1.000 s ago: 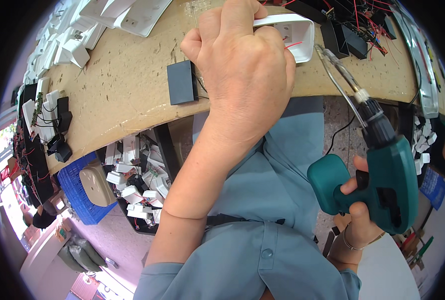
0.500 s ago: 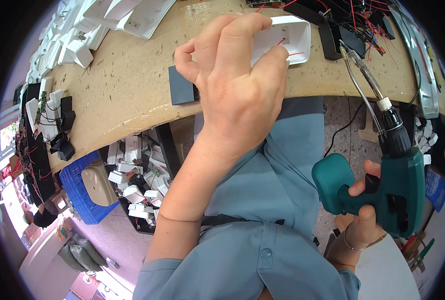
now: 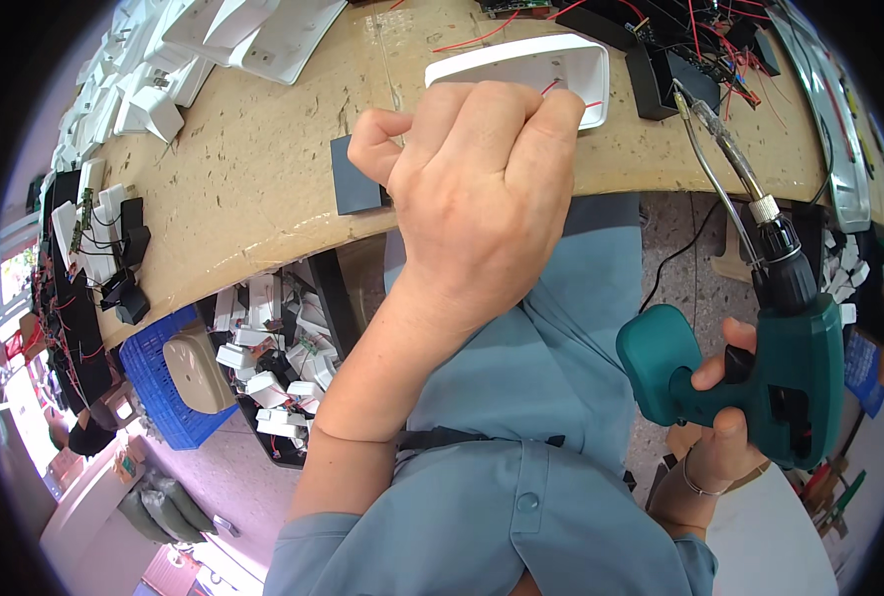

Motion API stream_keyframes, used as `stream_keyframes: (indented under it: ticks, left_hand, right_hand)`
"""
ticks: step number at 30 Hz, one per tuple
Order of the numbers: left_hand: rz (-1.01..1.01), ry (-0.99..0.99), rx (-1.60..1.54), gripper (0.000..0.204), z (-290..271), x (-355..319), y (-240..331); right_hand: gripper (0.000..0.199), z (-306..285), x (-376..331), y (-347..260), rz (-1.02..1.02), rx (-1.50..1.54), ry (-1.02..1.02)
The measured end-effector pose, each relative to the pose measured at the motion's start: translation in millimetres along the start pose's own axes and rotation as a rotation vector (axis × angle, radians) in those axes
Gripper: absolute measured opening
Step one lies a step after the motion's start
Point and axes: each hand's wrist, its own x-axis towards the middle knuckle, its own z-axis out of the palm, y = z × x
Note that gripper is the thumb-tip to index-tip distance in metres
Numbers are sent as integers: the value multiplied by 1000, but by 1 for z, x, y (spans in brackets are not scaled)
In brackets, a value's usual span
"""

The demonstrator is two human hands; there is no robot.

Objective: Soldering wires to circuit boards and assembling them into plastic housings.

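My left hand is closed, fingers curled down, over the near-left side of a white rectangular plastic housing on the bench. Its fingertips are hidden, so anything in them cannot be made out. Short red wires show inside the housing by my knuckles. A flat dark grey block lies just left of that hand, at the bench edge. On the right, my right hand grips the handle of a green soldering gun. The gun's metal tip and thin feed tube point up beside a black box.
Black boxes with tangled red wires sit at the back right. White plastic casings pile up at the back left. Below the bench edge stand a bin of white parts and a blue crate. A metal tray borders the right.
My left hand's fingers have curled in from a spread pose above the housing, uncovering more of its far rim. The right hand with the soldering gun has hardly moved.
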Motion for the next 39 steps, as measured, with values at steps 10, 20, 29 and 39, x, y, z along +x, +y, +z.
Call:
stream_keyframes:
  ticks: [10, 20, 29, 39]
  left_hand:
    - [-59, -80, -8, 10, -7, 8, 1]
    - [-91, 101, 22, 8, 10, 15, -7]
    - [-90, 100, 8, 8, 15, 16, -9]
    - [-105, 104, 10, 9, 17, 15, -8]
  right_hand:
    - [70, 0, 3, 4, -2, 12, -37]
    - [69, 4, 5, 2, 125, 73, -143]
    - [67, 10, 13, 5, 149, 79, -207]
    - [63, 16, 23, 10, 142, 131, -254]
